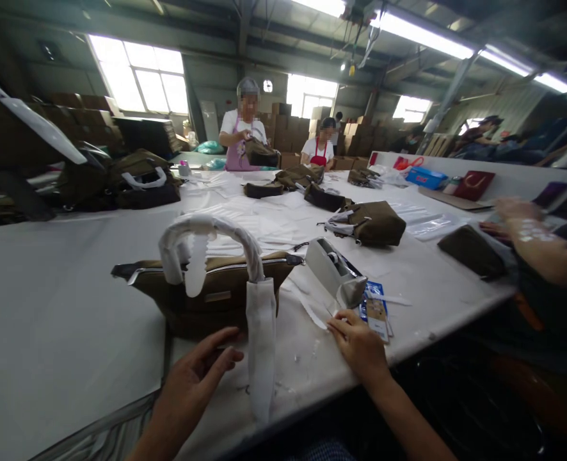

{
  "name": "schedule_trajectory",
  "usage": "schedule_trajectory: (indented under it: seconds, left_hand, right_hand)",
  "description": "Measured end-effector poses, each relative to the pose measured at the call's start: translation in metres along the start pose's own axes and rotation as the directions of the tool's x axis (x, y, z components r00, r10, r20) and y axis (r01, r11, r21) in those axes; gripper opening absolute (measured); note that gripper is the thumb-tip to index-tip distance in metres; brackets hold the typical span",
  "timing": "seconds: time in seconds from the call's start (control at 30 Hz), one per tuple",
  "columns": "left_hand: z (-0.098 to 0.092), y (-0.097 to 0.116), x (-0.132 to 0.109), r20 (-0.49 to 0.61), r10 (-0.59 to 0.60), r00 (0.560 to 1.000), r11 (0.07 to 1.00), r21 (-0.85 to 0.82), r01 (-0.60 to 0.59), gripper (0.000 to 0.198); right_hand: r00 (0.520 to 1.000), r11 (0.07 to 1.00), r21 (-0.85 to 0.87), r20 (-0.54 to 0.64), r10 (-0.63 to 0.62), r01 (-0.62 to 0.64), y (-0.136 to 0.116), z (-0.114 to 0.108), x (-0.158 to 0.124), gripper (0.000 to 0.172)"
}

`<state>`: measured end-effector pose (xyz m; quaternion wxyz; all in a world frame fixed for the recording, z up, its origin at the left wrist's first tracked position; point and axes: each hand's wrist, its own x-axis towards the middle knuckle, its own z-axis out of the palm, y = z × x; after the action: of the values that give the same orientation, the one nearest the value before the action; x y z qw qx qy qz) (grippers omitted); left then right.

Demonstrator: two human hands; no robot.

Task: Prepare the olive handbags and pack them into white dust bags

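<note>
Olive-brown cloth makes up the bag (201,315) that stands upright on the white table (82,282), directly before the person and to the left of a grey tape dispenser (322,264). Its silver zip (233,264) runs along the top edge, a small plate (217,296) sits on the front, and the arched handle (169,256) is wrapped in white; a long white sleeve (261,339) hangs from the handle's right end down past the front. The left hand (190,384) is near the bag's lower front, thumb and fingers apart with nothing between them. The right hand (363,346) is at the near end of the dispenser, thumb and fingertips together beside the end of a thin white strip (312,312); whether they pinch that strip or some tape cannot be told. Just beside this hand lies a blue packet (376,314). Beyond the dispenser another brown bag (378,224) rests on its side, and at the right a co-worker's blurred arm (535,240) reaches over the table near a dark pouch (473,251). Farther back, a person in a pink apron (233,150) holds up a bag, next to someone in a red apron (319,159).
</note>
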<state>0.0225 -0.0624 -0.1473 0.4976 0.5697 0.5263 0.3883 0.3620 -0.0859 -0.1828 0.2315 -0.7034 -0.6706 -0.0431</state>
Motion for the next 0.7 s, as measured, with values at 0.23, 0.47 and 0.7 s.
schedule_trajectory:
  seconds: [0.23, 0.47, 0.7]
  left_hand:
    - [-0.01, 0.009, -0.003, -0.105, 0.136, 0.985, 0.99, 0.053, -0.131, 0.038]
    - [-0.058, 0.028, 0.016, -0.631, 0.291, 0.719, 0.955, 0.145, -0.259, 0.032]
    - [-0.066, 0.016, 0.021, -0.648, 0.228, 0.727, 0.972, 0.189, -0.137, 0.042]
  right_hand:
    - [0.998, 1.0, 0.01, -0.064, 0.01, -0.01, 0.008, 0.007, 0.0, 0.026]
    - [0.976, 0.993, 0.089, -0.209, -0.058, 0.078, 0.014, 0.004, -0.004, 0.034]
    - [0.953, 0.948, 0.311, -0.263, 0.151, -0.065, 0.022, -0.033, -0.015, 0.033]
